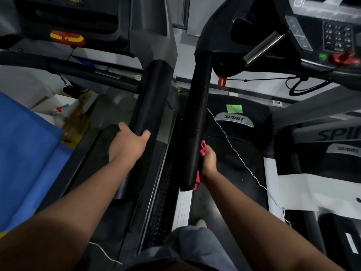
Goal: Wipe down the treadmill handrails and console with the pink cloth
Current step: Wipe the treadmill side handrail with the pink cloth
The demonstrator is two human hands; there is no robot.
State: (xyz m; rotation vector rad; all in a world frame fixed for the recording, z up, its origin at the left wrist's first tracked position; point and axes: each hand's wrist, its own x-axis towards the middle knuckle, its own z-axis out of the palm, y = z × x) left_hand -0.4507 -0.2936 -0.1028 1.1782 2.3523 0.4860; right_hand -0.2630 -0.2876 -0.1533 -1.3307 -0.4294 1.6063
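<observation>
Two black padded handrails run away from me side by side. My left hand [128, 144] grips the left handrail [150, 98] near its close end, thumb and fingers curled over it. My right hand [209, 160] holds the pink cloth [203, 148] against the right side of the right handrail [197, 118], close to that rail's near end. More pink cloth shows below the hand, at the rail's tip. The right treadmill's console [336, 36], with a keypad and a red stop button, sits at the upper right.
A second console [68, 20] with a red and yellow key is at the upper left. A blue sheet [25, 157] lies at the left. A thin white cord [234, 151] crosses the right treadmill's black belt. A red safety clip [222, 81] hangs under the console. My leg and shoe are at the bottom.
</observation>
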